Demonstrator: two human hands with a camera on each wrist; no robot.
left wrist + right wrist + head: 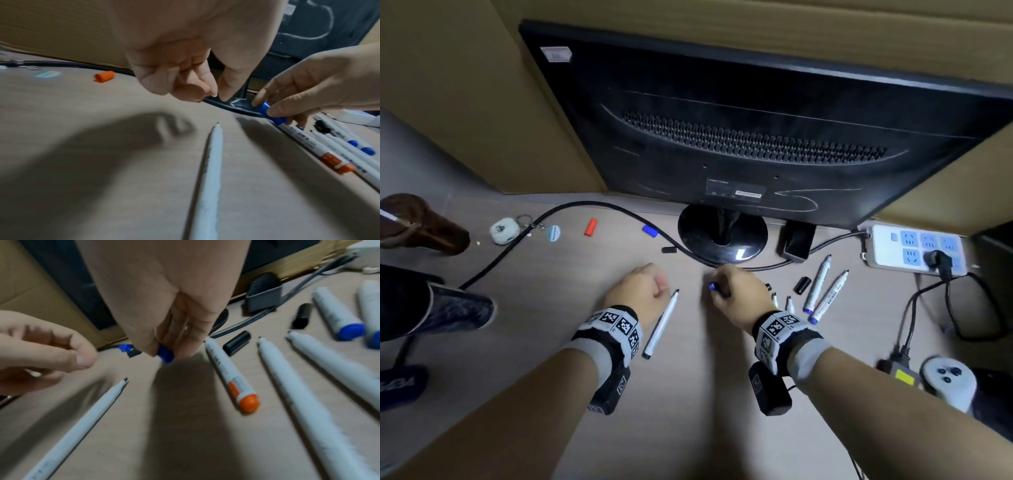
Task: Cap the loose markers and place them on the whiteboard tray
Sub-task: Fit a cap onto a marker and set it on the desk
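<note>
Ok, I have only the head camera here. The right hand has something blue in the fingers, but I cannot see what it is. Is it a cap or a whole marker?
Observer: Only a blue cap. The right hand pinches it, and no marker is in it.
Operator: And the left hand, does it hide something under the fingers?
Observer: No. The left hand has its fingers curled and holds nothing.
Operator: Is any marker hidden by the right wrist?
Observer: Yes, a marker with an orange end lies on the desk there.
</note>
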